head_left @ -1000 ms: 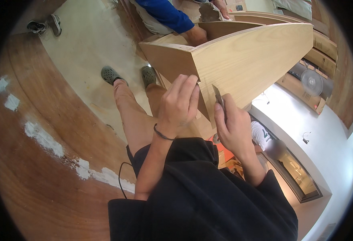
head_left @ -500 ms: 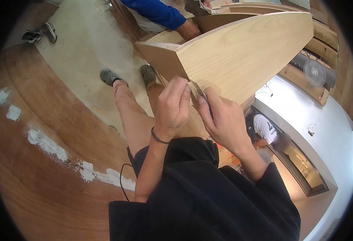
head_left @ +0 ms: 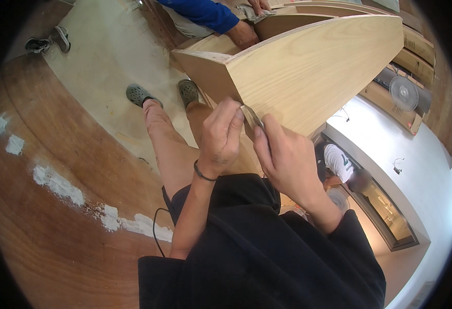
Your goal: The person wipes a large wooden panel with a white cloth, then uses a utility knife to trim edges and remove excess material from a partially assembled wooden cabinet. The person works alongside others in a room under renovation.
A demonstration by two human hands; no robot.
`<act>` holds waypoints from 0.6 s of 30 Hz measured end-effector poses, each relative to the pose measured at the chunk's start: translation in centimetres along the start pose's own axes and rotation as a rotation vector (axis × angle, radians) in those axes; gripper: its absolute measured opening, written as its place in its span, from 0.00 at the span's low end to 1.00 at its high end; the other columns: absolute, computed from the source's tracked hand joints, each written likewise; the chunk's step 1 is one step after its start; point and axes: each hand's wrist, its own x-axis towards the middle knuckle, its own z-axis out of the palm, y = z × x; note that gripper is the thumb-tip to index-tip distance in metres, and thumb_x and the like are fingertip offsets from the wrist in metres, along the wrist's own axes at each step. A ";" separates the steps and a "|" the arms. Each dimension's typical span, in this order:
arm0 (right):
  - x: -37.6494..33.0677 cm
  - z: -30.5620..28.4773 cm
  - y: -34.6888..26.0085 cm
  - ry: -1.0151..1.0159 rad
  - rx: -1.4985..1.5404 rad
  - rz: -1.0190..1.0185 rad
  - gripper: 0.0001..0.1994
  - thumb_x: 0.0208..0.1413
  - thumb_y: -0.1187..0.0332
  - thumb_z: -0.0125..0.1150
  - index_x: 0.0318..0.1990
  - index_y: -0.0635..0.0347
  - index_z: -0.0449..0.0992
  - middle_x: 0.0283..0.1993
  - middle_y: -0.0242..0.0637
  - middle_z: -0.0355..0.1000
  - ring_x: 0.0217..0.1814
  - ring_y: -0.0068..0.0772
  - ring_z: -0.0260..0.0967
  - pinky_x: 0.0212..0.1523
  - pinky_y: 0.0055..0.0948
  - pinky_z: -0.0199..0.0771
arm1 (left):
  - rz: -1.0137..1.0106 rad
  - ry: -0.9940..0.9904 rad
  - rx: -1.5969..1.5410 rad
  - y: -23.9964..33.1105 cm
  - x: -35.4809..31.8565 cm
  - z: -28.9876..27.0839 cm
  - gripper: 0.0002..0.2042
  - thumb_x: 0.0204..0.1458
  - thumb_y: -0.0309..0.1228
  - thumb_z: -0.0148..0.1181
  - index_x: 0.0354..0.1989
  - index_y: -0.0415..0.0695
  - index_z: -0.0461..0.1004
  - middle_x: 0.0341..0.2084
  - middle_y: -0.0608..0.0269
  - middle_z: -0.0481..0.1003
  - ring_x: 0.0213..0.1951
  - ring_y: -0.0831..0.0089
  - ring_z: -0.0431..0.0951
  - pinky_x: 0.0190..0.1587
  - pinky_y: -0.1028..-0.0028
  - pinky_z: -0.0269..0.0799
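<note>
In front of me, a light wooden panel box [head_left: 308,72] stands with its near corner close to my hands. My right hand [head_left: 290,152] is closed, its thumb and forefinger gripping a thin metal blade [head_left: 253,116]; any handle is hidden in the palm. The blade slants up and left, its tip near the fingertips of my left hand [head_left: 221,134]. That left hand is closed in a pinch beside the box's lower corner. What it holds, if anything, is too small to make out.
Across the box, a co-worker's blue sleeve [head_left: 200,15] and hand [head_left: 244,35] reach inside it. A brown wooden surface [head_left: 61,144] with white filler patches lies at left. Another person [head_left: 339,164] is lower right, near a fan [head_left: 404,93] and cardboard boxes [head_left: 390,105].
The blade in my right hand has turned slightly and shows more of its shiny face. The co-worker's far hand, with a pale cloth, has come further into view. My left hand stays put.
</note>
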 end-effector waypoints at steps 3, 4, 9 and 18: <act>-0.2 0.1 -0.3 -0.004 0.002 0.024 0.07 0.61 0.68 0.52 0.34 0.60 0.63 0.18 0.44 0.68 0.19 0.51 0.69 0.20 0.44 0.66 | 0.003 0.000 0.031 0.2 0.0 0.0 0.07 0.61 0.25 0.48 0.33 0.36 0.68 0.25 0.53 0.67 0.27 0.57 0.70 0.31 0.67 0.66; -0.3 0.1 -0.4 -0.005 0.008 0.034 0.07 0.61 0.69 0.52 0.34 0.60 0.63 0.16 0.45 0.67 0.19 0.52 0.67 0.19 0.45 0.65 | -0.007 0.000 0.014 0.2 -0.1 0.0 0.07 0.61 0.25 0.48 0.33 0.36 0.68 0.25 0.52 0.67 0.27 0.57 0.70 0.30 0.67 0.66; -0.3 0.4 -0.5 -0.006 -0.022 0.042 0.07 0.60 0.69 0.52 0.35 0.60 0.62 0.15 0.45 0.66 0.17 0.51 0.68 0.19 0.44 0.66 | -0.023 -0.019 -0.017 -0.3 -0.2 0.0 0.06 0.60 0.24 0.47 0.33 0.35 0.68 0.25 0.52 0.67 0.27 0.57 0.70 0.30 0.66 0.65; -0.2 0.7 -0.7 0.024 -0.027 0.026 0.07 0.59 0.69 0.53 0.35 0.60 0.63 0.15 0.44 0.67 0.17 0.49 0.69 0.18 0.42 0.67 | -0.012 0.004 -0.093 -0.9 -0.6 0.6 0.08 0.61 0.25 0.44 0.35 0.34 0.69 0.28 0.51 0.67 0.29 0.58 0.69 0.34 0.67 0.65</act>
